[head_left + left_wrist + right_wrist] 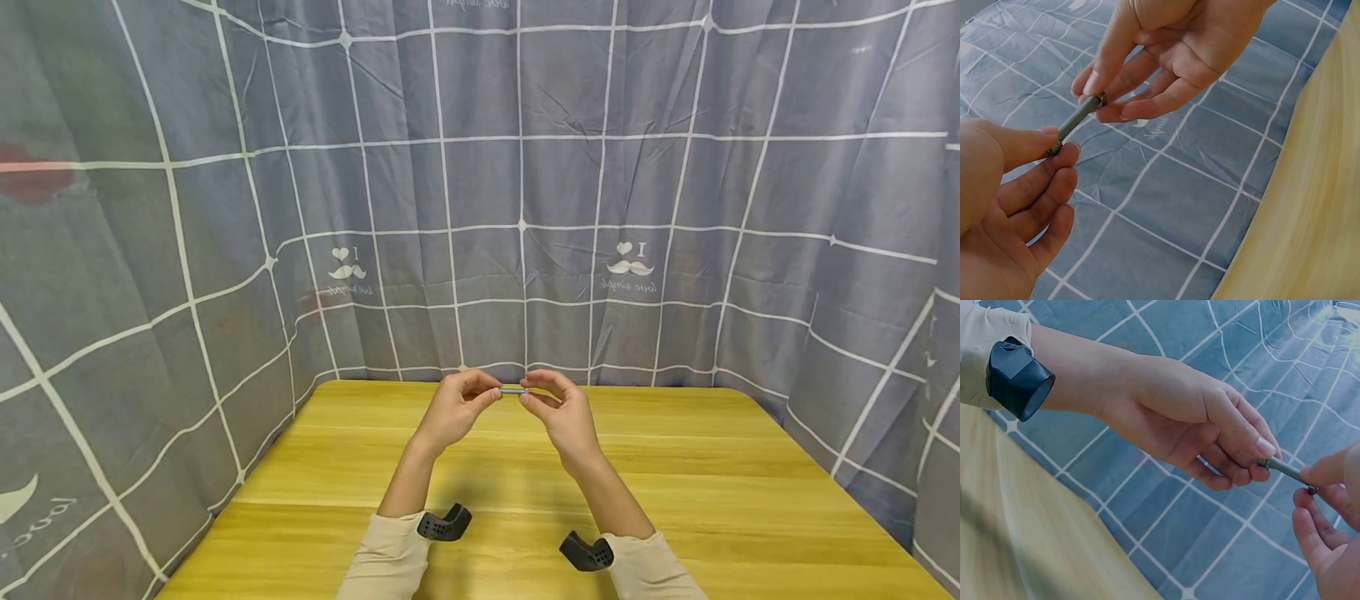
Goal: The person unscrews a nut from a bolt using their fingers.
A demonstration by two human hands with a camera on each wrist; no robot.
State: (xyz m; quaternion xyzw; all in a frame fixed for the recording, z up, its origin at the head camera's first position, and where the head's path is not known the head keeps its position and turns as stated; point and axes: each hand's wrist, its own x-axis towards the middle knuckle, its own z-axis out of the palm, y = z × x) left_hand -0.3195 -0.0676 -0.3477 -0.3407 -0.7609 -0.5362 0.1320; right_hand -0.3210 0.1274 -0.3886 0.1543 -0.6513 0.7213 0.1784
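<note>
A slim metal bolt is held up between the two hands, over the far part of the table. My left hand pinches one end of it between thumb and fingertips. At the other end my right hand pinches what looks like a small nut. The thread along the bolt's shank shows in the left wrist view. Fingertips partly cover both ends, and how far the nut sits on the thread cannot be told.
Below the hands lies a yellow wood-grain table. A grey-blue curtain with white grid lines hangs behind it and along both sides. Black wrist cameras sit at the cuffs of both light sleeves.
</note>
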